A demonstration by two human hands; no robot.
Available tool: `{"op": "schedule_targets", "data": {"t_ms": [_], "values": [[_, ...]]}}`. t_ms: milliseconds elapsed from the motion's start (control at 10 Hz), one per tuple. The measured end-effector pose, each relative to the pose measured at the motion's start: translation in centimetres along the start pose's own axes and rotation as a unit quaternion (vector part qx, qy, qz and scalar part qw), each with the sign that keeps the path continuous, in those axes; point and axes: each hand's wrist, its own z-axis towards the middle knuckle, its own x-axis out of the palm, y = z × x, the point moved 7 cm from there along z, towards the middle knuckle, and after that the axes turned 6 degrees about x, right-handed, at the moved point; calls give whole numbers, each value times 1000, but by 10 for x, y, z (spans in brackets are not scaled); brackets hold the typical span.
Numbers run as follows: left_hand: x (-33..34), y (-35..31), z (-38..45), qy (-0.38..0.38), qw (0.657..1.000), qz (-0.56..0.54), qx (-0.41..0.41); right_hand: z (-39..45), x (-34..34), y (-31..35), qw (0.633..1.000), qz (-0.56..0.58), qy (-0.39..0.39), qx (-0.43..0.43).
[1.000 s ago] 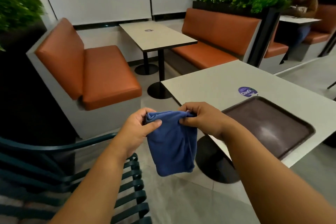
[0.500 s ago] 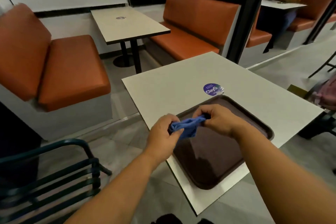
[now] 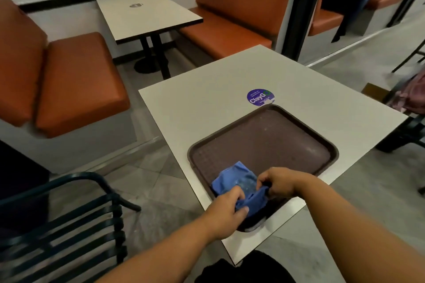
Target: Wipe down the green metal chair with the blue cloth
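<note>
Head view: gripping blue cloth (image 3: 232,182) with both hands over near-left corner of brown serving tray (image 3: 322,142). Left hand (image 3: 226,211) curling fingers and thumb round bunched near end of cloth; right hand (image 3: 279,182) pinching opposite edge with curled fingers. Far part of cloth lying on tray floor, near part lifting off between hands. Tray sitting at near edge of white table (image 3: 207,103), just behind round purple ClayGo sticker (image 3: 259,97). Green metal chair (image 3: 69,220) standing off table's left edge, down-left, slatted seat and curved armrest showing, well apart from cloth, not being touched. Judging step as folding or bunching cloth into a pad, or setting it down on tray; cannot tell which. Doing it well if folding: keeping both grips near edges, pulling flat, making a firm pad fitting one palm, then carrying it across to chair slats.
</note>
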Motion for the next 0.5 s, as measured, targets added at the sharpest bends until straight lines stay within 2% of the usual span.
{"op": "schedule_targets", "data": {"t_ms": [200,300,400,500], "values": [[-13,16,8,-35,997,-34,-54,23,-6,10,999,33,-10,-11],[-27,22,10,-98,991,-34,-84,32,-13,14,995,71,-62,-11],[-42,33,15,-165,978,-32,-122,37,-26,20,978,127,-164,-23],[-53,45,21,-146,972,31,-179,48,-23,25,981,62,-182,1]]}}
